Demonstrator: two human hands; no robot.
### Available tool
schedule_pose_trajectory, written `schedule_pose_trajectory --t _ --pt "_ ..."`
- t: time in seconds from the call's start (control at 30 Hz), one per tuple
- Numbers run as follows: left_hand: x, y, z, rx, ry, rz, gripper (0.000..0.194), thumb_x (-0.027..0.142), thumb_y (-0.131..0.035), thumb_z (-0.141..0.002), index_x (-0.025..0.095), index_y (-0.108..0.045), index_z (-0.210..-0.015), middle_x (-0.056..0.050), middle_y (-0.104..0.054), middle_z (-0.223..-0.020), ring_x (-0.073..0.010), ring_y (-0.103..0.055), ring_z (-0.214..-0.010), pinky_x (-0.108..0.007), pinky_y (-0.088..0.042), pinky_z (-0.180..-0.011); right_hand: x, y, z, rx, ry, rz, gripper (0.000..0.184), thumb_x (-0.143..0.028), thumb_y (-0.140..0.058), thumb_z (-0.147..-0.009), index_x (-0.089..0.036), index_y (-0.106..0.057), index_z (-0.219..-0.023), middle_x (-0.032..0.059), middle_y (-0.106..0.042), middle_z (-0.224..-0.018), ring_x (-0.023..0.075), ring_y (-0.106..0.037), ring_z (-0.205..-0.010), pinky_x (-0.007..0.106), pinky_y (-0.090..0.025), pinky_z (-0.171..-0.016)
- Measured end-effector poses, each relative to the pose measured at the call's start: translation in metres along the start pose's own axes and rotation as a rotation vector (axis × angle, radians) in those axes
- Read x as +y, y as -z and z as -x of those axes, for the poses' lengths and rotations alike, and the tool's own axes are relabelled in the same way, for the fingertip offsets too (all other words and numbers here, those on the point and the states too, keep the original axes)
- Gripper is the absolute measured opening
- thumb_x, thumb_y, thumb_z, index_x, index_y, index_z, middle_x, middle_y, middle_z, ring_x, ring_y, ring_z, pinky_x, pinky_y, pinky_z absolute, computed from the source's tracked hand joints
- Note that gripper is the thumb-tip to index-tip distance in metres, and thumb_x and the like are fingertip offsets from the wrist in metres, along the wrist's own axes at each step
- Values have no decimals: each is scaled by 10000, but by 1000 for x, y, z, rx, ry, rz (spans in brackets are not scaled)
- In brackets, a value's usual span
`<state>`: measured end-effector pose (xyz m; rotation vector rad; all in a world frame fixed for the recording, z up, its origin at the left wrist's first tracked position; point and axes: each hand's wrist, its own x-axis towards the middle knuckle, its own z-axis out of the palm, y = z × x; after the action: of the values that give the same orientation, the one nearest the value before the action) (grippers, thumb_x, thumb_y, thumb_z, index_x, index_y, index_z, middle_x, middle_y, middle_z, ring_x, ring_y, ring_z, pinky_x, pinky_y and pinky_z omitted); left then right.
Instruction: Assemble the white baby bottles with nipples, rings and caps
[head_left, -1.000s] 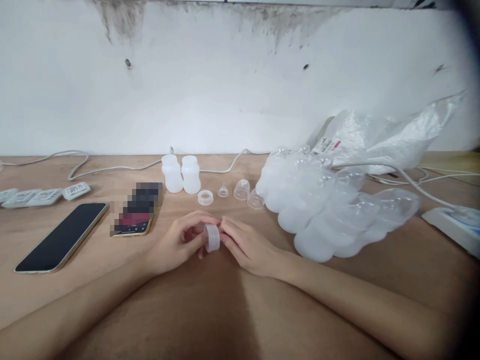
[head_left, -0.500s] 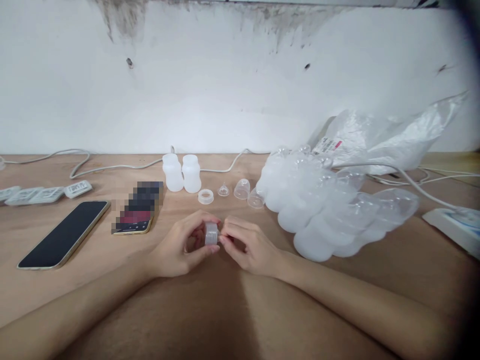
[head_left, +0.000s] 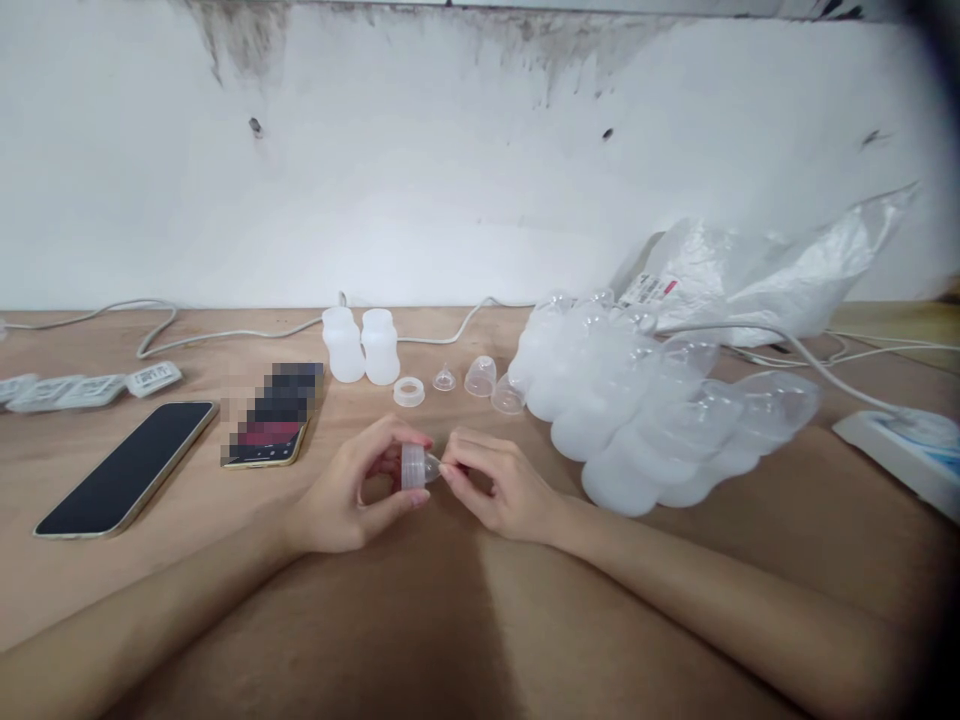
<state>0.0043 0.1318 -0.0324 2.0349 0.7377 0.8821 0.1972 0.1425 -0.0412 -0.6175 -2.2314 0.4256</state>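
Between thumb and fingers, my left hand (head_left: 360, 490) grips a translucent ridged screw ring (head_left: 412, 467) turned on its side. A clear bottle nipple (head_left: 432, 467) sticks out of the ring toward the right. My right hand (head_left: 495, 480) pinches the nipple's tip with thumb and forefinger. Beyond my hands, a second ring (head_left: 409, 392) lies flat near a second clear nipple (head_left: 444, 377). Two clear dome caps (head_left: 480, 377) rest to the right of these. Two white bottles (head_left: 380, 347) stand upright behind them.
At right is a heap of white bottles with clear caps (head_left: 622, 420), with a plastic bag (head_left: 727, 275) behind. A white device with a cable (head_left: 900, 450) sits far right. Two phones (head_left: 131, 470) and several small labelled packets (head_left: 94, 390) lie at left. A cable (head_left: 240, 338) runs along the wall.
The nipple now protrudes visibly from the ring, drawn out between my hands. My left hand and the ring have shifted slightly left; my right hand still pinches the tip.
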Motion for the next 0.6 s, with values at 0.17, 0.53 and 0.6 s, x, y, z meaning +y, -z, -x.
schedule_pose_trajectory --t 0.17,0.53,0.6 --pt "1 -1 1 3 -3 -17 286 197 -516 -804 136 -430 -1069 -87 -475 -988 -162 -521 -863 -267 -466 -731 -1 -1 2 37 61 -18 185 -138 -409 -826 -174 -417 -644 -4 -415 -607 103 -390 -566 231 -342 -533" --pt "-2 2 3 -23 42 80 291 211 -529 -808 162 -445 -1082 -78 -495 -1009 -164 -530 -885 -278 -463 -763 -3 1 2 41 7 -8 183 -138 -406 -831 -170 -413 -651 -5 -416 -611 94 -391 -564 222 -347 -544" --pt "-1 2 4 -36 35 101 286 208 -529 -809 171 -450 -1081 -76 -494 -1016 -168 -529 -897 -283 -460 -769 -2 2 1 33 -12 -12 189 -147 -400 -837 -174 -406 -650 -6 -421 -615 95 -397 -569 220 -352 -548"
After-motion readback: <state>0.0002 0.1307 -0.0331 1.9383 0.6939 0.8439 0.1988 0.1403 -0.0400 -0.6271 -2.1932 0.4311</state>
